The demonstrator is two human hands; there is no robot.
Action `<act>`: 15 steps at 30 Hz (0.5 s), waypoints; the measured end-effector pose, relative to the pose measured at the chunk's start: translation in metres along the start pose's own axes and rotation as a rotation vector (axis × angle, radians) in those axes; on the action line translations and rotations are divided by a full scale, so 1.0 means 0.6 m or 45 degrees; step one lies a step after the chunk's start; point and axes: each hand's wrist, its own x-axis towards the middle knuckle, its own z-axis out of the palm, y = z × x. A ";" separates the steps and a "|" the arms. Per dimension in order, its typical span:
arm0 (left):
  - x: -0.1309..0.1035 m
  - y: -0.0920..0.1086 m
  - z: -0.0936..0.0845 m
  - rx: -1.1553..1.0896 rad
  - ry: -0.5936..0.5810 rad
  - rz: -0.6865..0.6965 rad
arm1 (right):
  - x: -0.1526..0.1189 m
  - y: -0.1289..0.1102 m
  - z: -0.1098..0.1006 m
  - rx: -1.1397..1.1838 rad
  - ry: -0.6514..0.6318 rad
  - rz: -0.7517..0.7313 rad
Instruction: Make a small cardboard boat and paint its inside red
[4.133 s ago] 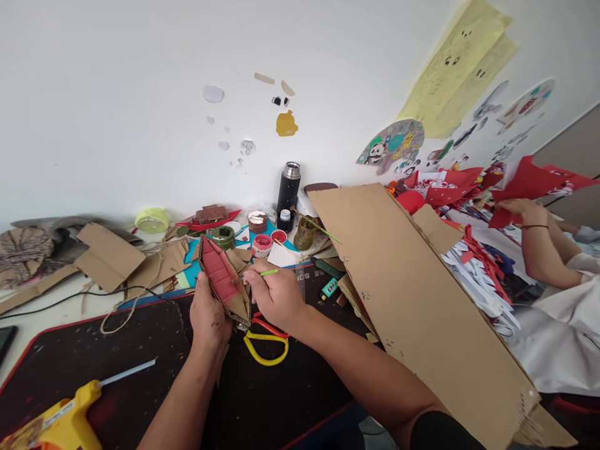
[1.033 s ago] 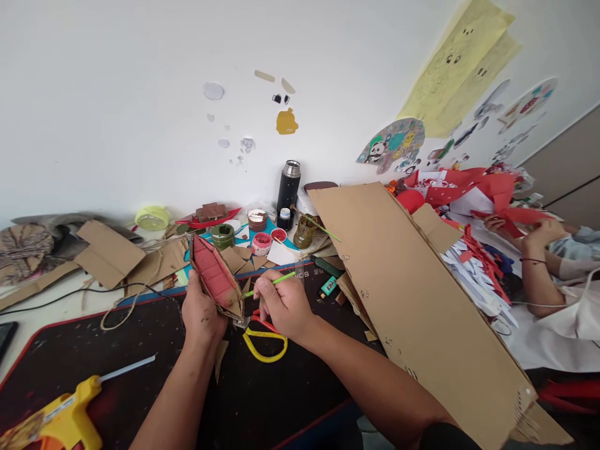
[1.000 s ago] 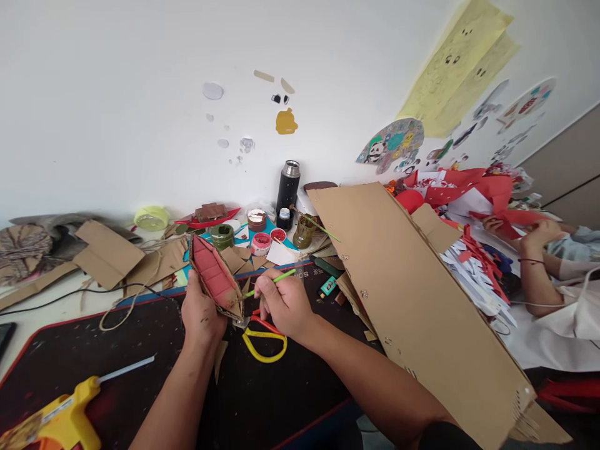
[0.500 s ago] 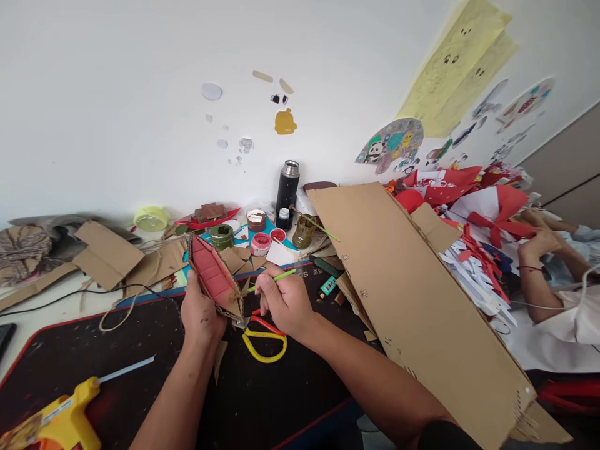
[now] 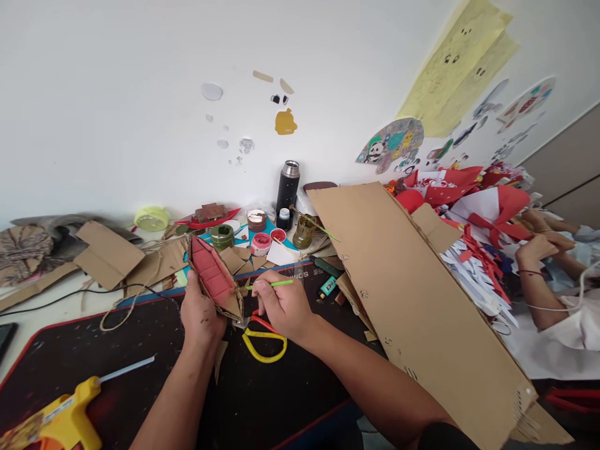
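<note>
My left hand (image 5: 201,309) is closed around a small cardboard boat (image 5: 213,272), tilted up, its inside mostly painted red with bare brown cardboard at the near tip. Pinched in my right hand (image 5: 284,306) is a paintbrush (image 5: 281,283) with a green handle, its tip at the boat's inner right side near the unpainted end. Scissors (image 5: 265,347) with yellow and red handles lie on the dark mat (image 5: 262,406) just under my right hand. Behind the boat stand paint jars, among them a pink-red one (image 5: 260,244) and a green one (image 5: 222,237).
A large cardboard sheet (image 5: 412,300) leans across the right side. A yellow glue gun (image 5: 70,412) lies at the front left. A black thermos (image 5: 287,187) stands by the wall. Cardboard scraps (image 5: 109,256) and a black cord lie left. Another person's hands (image 5: 539,250) are at far right.
The brush in my right hand has swung to a flatter angle, its tip still at the boat's near end. My left hand and the boat stay almost in place.
</note>
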 end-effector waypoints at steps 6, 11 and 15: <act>-0.018 0.013 0.010 0.014 0.076 -0.018 | -0.003 -0.008 -0.005 -0.155 -0.144 -0.149; -0.019 0.012 0.013 -0.043 0.050 -0.064 | -0.003 -0.008 -0.006 -0.190 -0.206 -0.233; -0.015 0.008 0.012 -0.040 0.030 -0.069 | -0.005 -0.007 -0.001 -0.270 -0.275 -0.309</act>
